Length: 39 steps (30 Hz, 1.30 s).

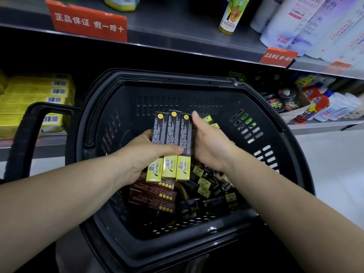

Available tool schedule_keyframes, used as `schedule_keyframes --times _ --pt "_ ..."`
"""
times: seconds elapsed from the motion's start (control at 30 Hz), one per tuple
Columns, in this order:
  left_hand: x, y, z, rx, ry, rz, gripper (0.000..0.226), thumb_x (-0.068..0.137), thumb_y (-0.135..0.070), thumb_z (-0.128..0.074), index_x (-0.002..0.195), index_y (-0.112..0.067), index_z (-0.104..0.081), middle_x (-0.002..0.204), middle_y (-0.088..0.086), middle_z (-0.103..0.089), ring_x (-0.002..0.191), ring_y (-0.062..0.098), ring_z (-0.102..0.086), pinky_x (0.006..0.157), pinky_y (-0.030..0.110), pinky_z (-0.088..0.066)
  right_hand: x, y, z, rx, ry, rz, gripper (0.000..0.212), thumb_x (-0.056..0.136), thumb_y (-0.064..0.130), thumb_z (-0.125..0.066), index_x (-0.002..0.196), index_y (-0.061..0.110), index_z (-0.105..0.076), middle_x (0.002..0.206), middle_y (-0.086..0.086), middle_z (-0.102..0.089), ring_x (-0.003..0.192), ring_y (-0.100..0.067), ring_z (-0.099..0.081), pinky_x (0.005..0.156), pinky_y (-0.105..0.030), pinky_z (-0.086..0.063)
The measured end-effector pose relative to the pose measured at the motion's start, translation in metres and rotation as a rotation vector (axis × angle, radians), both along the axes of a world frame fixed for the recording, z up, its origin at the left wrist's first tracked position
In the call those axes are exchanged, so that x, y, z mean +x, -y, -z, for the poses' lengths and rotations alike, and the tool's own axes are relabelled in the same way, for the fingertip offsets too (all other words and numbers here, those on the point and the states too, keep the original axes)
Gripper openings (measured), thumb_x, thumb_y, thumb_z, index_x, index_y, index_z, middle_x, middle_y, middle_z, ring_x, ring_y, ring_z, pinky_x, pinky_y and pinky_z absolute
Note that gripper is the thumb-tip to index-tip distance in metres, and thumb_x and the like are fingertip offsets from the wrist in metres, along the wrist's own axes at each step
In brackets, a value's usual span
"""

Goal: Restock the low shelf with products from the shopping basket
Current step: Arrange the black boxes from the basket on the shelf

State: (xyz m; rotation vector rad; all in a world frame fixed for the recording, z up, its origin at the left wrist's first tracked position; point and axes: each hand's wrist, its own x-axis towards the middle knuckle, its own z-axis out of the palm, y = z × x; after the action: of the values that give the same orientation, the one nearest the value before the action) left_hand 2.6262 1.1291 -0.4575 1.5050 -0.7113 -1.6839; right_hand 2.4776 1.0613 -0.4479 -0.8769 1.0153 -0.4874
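Both hands meet over the shopping basket [177, 253]. The left hand [143, 156] grips three black-and-yellow boxes [173, 134] side by side, thumb across their fronts. The right hand [210, 144] lies against the rightmost box, its fingers hidden behind, so its grip cannot be told. More loose boxes [157, 196] fill the basket bottom. Beyond, the low shelf [315, 128] carries yellow cartons [37, 95] at left.

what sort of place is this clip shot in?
Most likely a retail shop aisle: tiered shelves carry red tags with printed text, rows of bottles and stacked yellow boxes with barcodes, and a black shopping basket full of small boxes sits in front.
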Motion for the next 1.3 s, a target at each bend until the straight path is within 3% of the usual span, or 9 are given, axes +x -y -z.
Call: schedule_keyframes --times 0.07,0.2,0.37,0.43,0.5,0.83,0.97,1.2,1.3 --pt "0.001 0.001 0.002 0.005 0.016 -0.009 0.068 0.044 -0.022 -0.086 0.106 -0.023 -0.061 0.089 0.001 -0.075 0.084 0.02 -0.071 0.077 0.036 -0.055 -0.013 0.01 0.003 -0.126 -0.159 -0.05 0.044 0.098 0.047 -0.032 0.109 0.016 -0.061 0.101 -0.002 -0.071 0.092 -0.015 -0.067 0.084 -0.031 -0.054" --pt "0.002 0.001 0.005 0.016 0.055 -0.023 0.06 0.055 -0.021 -0.087 0.11 -0.021 -0.061 0.098 0.003 -0.073 0.092 0.023 -0.069 0.086 0.041 -0.054 -0.048 0.027 0.027 -0.577 -1.039 -0.625 0.037 0.099 0.035 -0.042 0.126 0.013 -0.052 0.123 -0.009 -0.059 0.104 -0.022 -0.058 0.088 -0.032 -0.044" --pt "0.001 0.001 0.006 0.023 0.091 -0.037 0.055 0.057 -0.023 -0.087 0.105 -0.024 -0.06 0.095 0.0 -0.072 0.086 0.017 -0.068 0.066 0.029 -0.05 -0.079 0.026 0.054 -0.307 -1.43 -1.38 0.02 0.084 0.015 -0.066 0.095 0.026 -0.052 0.117 -0.003 -0.049 0.097 -0.021 -0.048 0.064 -0.026 -0.043" --pt "0.0 0.001 0.007 0.024 0.101 -0.013 0.057 0.057 -0.024 -0.087 0.107 -0.024 -0.061 0.098 0.0 -0.072 0.09 0.019 -0.067 0.075 0.033 -0.052 -0.087 0.028 0.064 -0.309 -1.5 -1.524 0.027 0.084 0.01 -0.065 0.103 0.025 -0.053 0.127 -0.005 -0.047 0.104 -0.019 -0.046 0.07 -0.025 -0.038" --pt "-0.003 0.002 0.008 0.028 0.112 0.009 0.057 0.057 -0.025 -0.087 0.107 -0.024 -0.061 0.1 0.0 -0.071 0.095 0.021 -0.066 0.089 0.041 -0.05 -0.093 0.03 0.072 -0.297 -1.53 -1.495 0.049 0.084 0.005 -0.065 0.13 0.014 -0.05 0.14 -0.006 -0.044 0.121 -0.023 -0.046 0.078 -0.027 -0.038" --pt "-0.015 0.006 0.009 0.022 0.094 0.05 0.054 0.059 -0.024 -0.086 0.107 -0.025 -0.06 0.101 0.0 -0.071 0.096 0.021 -0.066 0.093 0.042 -0.049 -0.111 0.038 0.097 -0.32 -1.587 -1.477 0.056 0.085 0.005 -0.063 0.136 0.003 -0.041 0.142 -0.014 -0.042 0.124 -0.031 -0.047 0.095 -0.037 -0.044" --pt "-0.019 0.008 0.008 0.009 0.071 0.051 0.055 0.06 -0.023 -0.085 0.109 -0.024 -0.06 0.101 0.0 -0.072 0.094 0.02 -0.067 0.09 0.04 -0.051 -0.109 0.043 0.095 -0.345 -1.523 -1.505 0.043 0.087 0.017 -0.063 0.127 0.01 -0.051 0.133 -0.008 -0.049 0.114 -0.026 -0.05 0.083 -0.03 -0.04" --pt "-0.017 0.011 0.002 -0.009 0.034 0.016 0.061 0.058 -0.025 -0.086 0.112 -0.023 -0.059 0.104 0.001 -0.071 0.1 0.023 -0.065 0.097 0.045 -0.047 -0.107 0.057 0.033 -0.502 -1.348 -1.043 0.022 0.079 0.033 -0.068 0.083 0.016 -0.054 0.087 0.0 -0.054 0.083 -0.021 -0.052 0.068 -0.029 -0.041" --pt "-0.007 0.012 -0.011 -0.052 0.038 0.0 0.086 0.043 -0.033 -0.09 0.122 -0.023 -0.055 0.112 0.002 -0.068 0.108 0.025 -0.061 0.101 0.047 -0.043 -0.092 0.049 -0.007 -0.585 -0.982 -0.641 0.023 0.083 0.029 -0.062 0.086 0.007 -0.056 0.077 -0.002 -0.051 0.074 -0.016 -0.049 0.069 -0.031 -0.037"
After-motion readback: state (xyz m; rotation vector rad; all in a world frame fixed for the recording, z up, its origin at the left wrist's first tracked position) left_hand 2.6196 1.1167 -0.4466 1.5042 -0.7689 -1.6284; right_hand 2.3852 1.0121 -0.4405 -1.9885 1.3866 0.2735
